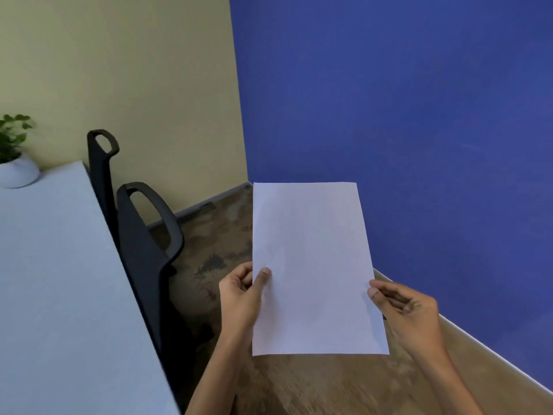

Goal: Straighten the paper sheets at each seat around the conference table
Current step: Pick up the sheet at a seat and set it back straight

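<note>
A white paper sheet [314,265] is held upright in the air, to the right of the conference table [54,280] and over the floor. My left hand [242,298] pinches its left edge with the thumb on the front. At the sheet's right edge, my right hand [404,313] grips it between thumb and fingers. Whether it is one sheet or a stack cannot be told. No other sheets show on the visible part of the table.
Two black office chairs [143,241] are pushed in along the table's right edge. A potted plant [15,163] in a white pot stands at the table's far corner. A blue wall [404,115] is close on the right, and brown carpet [329,384] lies below.
</note>
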